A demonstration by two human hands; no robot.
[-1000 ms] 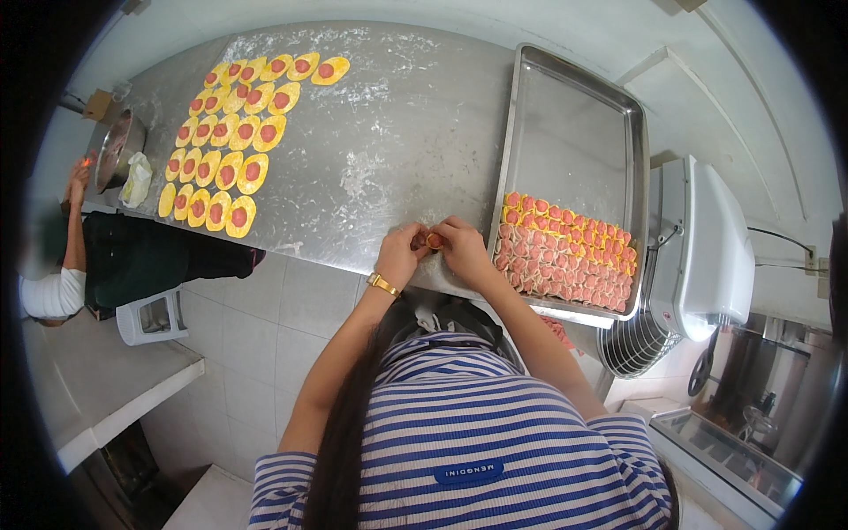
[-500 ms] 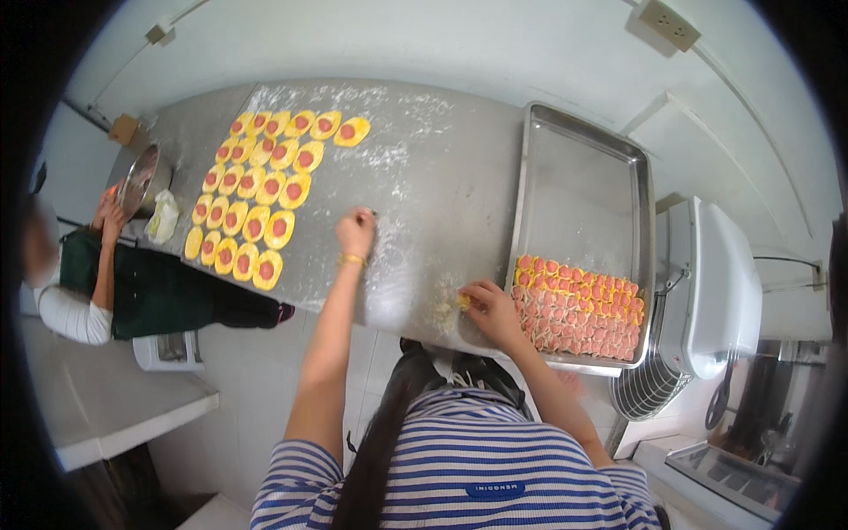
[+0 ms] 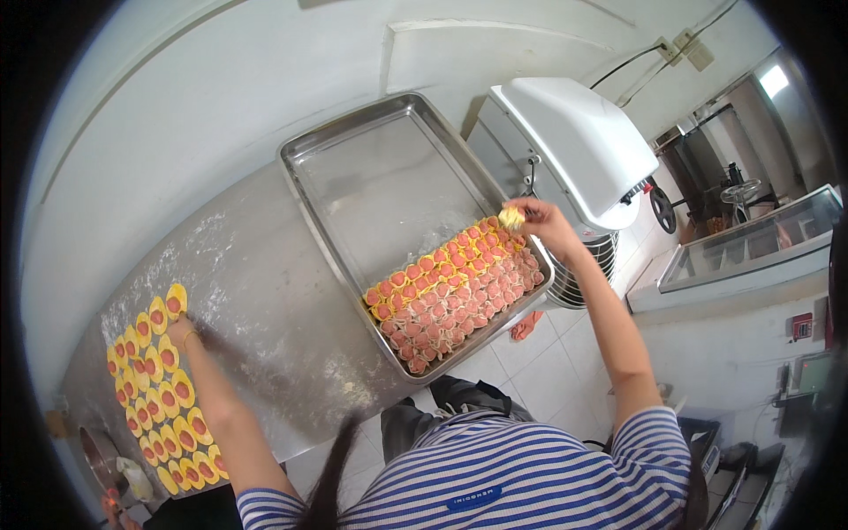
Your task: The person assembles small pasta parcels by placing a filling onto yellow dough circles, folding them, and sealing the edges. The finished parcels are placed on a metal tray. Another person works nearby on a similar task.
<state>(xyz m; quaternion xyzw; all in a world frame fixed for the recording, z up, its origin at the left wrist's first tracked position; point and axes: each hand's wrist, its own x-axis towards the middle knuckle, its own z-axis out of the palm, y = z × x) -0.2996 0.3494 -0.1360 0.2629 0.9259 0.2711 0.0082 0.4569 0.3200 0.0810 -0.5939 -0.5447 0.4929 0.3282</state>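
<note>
Lettering [image 3: 474,499] marks shirt patch [image 3: 455,505]; right fingers [image 3: 533,207] pinch dumpling [image 3: 511,219]; grip of left fingers [image 3: 182,328] unclear.

the left hand [image 3: 182,332] apparently hides its fingertips.

A wide fisheye view looks down from a head-worn camera, facing across the metal surface [image 3: 283,340], with the baking tray [image 3: 371,190] near the centre. A striped shirt [image 3: 565,459] sits close, along the bottom; the white wall [image 3: 212,132] stands farther off, toward the dark, curved rim.
</note>
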